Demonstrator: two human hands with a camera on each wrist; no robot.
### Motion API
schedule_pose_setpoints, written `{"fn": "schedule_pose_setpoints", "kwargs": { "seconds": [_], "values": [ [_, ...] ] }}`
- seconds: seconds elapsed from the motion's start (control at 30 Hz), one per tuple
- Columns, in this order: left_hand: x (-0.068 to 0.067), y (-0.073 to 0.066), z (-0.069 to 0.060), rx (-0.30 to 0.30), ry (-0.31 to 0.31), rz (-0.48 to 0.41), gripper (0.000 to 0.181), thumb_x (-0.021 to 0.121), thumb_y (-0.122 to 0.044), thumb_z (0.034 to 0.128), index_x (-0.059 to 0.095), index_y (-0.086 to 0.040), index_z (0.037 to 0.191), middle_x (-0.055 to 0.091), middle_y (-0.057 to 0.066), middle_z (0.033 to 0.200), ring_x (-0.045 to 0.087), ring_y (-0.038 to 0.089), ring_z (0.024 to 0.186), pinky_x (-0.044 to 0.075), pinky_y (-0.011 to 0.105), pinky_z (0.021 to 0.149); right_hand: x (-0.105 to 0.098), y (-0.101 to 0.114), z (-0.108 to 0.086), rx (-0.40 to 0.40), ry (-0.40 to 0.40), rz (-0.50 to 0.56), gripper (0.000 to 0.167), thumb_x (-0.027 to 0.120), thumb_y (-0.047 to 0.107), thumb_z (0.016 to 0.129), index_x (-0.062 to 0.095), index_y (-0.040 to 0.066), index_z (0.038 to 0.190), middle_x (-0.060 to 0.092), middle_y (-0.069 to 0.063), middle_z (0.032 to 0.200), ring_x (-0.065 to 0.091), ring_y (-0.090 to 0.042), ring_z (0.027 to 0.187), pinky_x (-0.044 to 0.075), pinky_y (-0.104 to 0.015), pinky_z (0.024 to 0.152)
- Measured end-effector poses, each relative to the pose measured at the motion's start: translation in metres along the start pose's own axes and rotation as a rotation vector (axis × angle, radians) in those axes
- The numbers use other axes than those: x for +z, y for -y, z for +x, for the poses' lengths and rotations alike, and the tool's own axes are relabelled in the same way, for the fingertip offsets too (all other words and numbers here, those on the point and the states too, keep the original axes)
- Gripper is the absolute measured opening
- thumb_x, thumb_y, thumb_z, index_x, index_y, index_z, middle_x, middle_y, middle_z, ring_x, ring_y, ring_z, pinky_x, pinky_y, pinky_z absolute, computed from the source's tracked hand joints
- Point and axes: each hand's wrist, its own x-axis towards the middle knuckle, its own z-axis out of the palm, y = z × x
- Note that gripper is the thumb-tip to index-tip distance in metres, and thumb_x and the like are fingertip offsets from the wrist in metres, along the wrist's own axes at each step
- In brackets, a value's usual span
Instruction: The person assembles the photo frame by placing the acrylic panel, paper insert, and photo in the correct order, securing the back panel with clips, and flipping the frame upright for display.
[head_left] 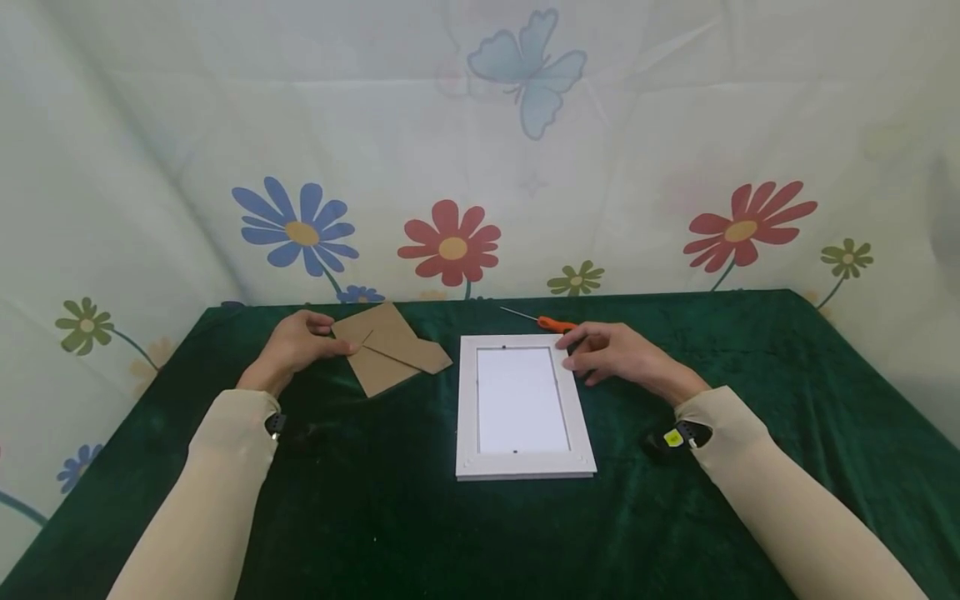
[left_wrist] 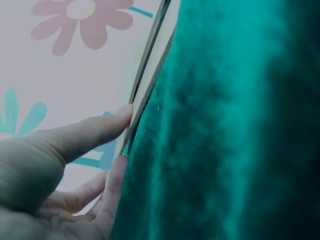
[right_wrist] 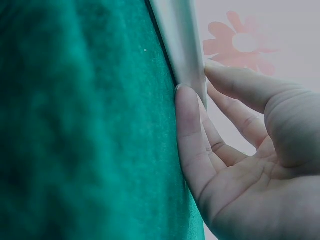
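A brown backing board (head_left: 390, 367) with a folded-out flap lies on the cloth at the left in the head view. My left hand (head_left: 296, 346) pinches its left corner between thumb and fingers; the left wrist view shows the thumb on the board's edge (left_wrist: 145, 82). Right of it lies a white picture frame (head_left: 525, 463) with a white panel inside its opening. My right hand (head_left: 626, 358) holds the frame's upper right edge, thumb on one face and fingers at the side, as the right wrist view of the frame (right_wrist: 180, 45) also shows.
A screwdriver (head_left: 553, 323) with an orange handle lies just behind the frame's top edge. Dark green cloth (head_left: 360, 517) covers the table, and a curtain (head_left: 615, 167) with printed flowers and a butterfly hangs behind it.
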Motion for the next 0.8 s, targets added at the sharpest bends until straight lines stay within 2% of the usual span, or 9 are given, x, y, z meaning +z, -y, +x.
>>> {"fn": "schedule_pose_setpoints", "kwargs": {
  "seconds": [0.1, 0.2, 0.33, 0.4, 0.5, 0.67, 0.8],
  "values": [
    [-0.001, 0.001, 0.000, -0.001, 0.002, -0.044, 0.089, 0.085, -0.031, 0.0932, 0.035, 0.006, 0.157, 0.042, 0.031, 0.155, 0.053, 0.047, 0.133, 0.035, 0.065, 0.118, 0.000, -0.001, -0.001, 0.015, -0.001, 0.005, 0.047, 0.080, 0.027, 0.098, 0.066, 0.008, 0.139, 0.069, -0.014, 0.119, 0.068, -0.031, 0.100, 0.062, -0.037, 0.089],
    [-0.001, 0.001, 0.001, 0.001, -0.005, -0.121, 0.084, 0.081, -0.026, 0.0971, 0.033, 0.006, 0.157, 0.051, 0.029, 0.148, 0.066, 0.038, 0.124, 0.043, 0.057, 0.116, 0.000, -0.001, -0.001, 0.026, -0.003, 0.008, 0.047, 0.081, 0.028, 0.097, 0.066, 0.010, 0.138, 0.069, -0.013, 0.120, 0.068, -0.032, 0.100, 0.062, -0.037, 0.088],
    [-0.002, 0.000, 0.002, 0.034, -0.036, -0.236, 0.069, 0.071, -0.020, 0.1044, 0.033, 0.006, 0.156, 0.062, 0.026, 0.136, 0.075, 0.021, 0.104, 0.058, 0.042, 0.100, 0.000, 0.000, 0.000, 0.004, -0.002, 0.002, 0.047, 0.080, 0.027, 0.098, 0.066, 0.008, 0.138, 0.069, -0.014, 0.119, 0.068, -0.031, 0.099, 0.063, -0.037, 0.088],
    [-0.003, -0.001, 0.001, 0.057, -0.056, -0.285, 0.063, 0.068, -0.016, 0.1064, 0.034, 0.005, 0.155, 0.063, 0.026, 0.133, 0.076, 0.014, 0.094, 0.061, 0.038, 0.092, 0.000, 0.001, 0.000, -0.008, -0.001, -0.001, 0.046, 0.080, 0.025, 0.098, 0.065, 0.007, 0.139, 0.069, -0.015, 0.118, 0.069, -0.031, 0.099, 0.063, -0.037, 0.088],
    [-0.003, -0.005, 0.001, 0.092, -0.081, -0.342, 0.057, 0.064, -0.011, 0.1077, 0.036, 0.005, 0.155, 0.063, 0.025, 0.131, 0.075, 0.011, 0.088, 0.063, 0.037, 0.088, -0.001, 0.001, 0.001, -0.021, 0.006, -0.006, 0.047, 0.079, 0.024, 0.099, 0.064, 0.006, 0.140, 0.068, -0.016, 0.117, 0.069, -0.031, 0.100, 0.063, -0.038, 0.089],
    [-0.002, -0.010, 0.000, 0.142, -0.119, -0.391, 0.056, 0.062, -0.009, 0.1082, 0.038, 0.001, 0.158, 0.064, 0.018, 0.124, 0.074, 0.009, 0.088, 0.062, 0.041, 0.088, -0.001, 0.000, 0.001, -0.022, 0.007, -0.004, 0.047, 0.079, 0.024, 0.099, 0.064, 0.005, 0.140, 0.068, -0.016, 0.117, 0.069, -0.031, 0.099, 0.063, -0.038, 0.089],
    [-0.003, -0.013, 0.000, 0.151, -0.137, -0.415, 0.055, 0.063, -0.011, 0.1084, 0.041, -0.003, 0.158, 0.068, 0.009, 0.117, 0.073, 0.010, 0.090, 0.062, 0.041, 0.088, 0.000, -0.001, 0.001, -0.002, 0.001, 0.003, 0.046, 0.080, 0.025, 0.099, 0.065, 0.007, 0.139, 0.068, -0.015, 0.119, 0.068, -0.031, 0.099, 0.063, -0.037, 0.088]
  ]
}}
